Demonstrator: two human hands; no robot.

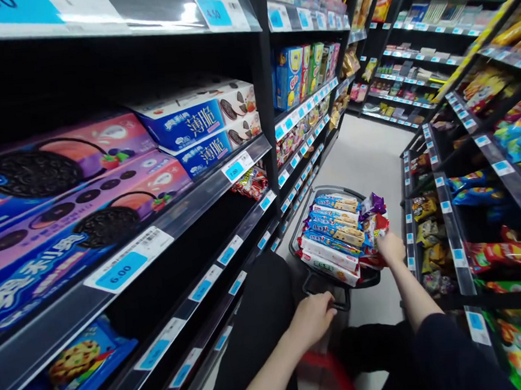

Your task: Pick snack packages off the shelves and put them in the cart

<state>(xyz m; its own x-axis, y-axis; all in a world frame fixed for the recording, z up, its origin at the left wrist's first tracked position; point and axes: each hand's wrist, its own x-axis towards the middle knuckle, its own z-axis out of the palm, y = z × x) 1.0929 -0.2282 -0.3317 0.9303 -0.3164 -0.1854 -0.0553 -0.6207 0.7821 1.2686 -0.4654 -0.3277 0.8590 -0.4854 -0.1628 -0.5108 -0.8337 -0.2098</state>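
A black shopping basket (296, 235) on the floor is filled with packs of biscuits. Rows of blue wafer packs (335, 232) fill its middle, and white-and-red packs (329, 263) lie at the near side. My left hand (313, 316) is closed at the near end, its fingers curled round the basket handle (346, 301). At the basket's right side my right hand (390, 248) is closed on a red-and-white snack packet (374, 228); its fingertips are partly hidden. A purple packet (373, 203) sits just beyond that one.
Close on the left, a shelf (215, 189) bears purple cookie boxes (64, 216) and blue thin-biscuit boxes (201, 124). Bagged snacks (509, 253) line the right shelves. Beneath me, between my legs, is something red (324, 379). The aisle floor (356, 148) runs ahead to more shelving.
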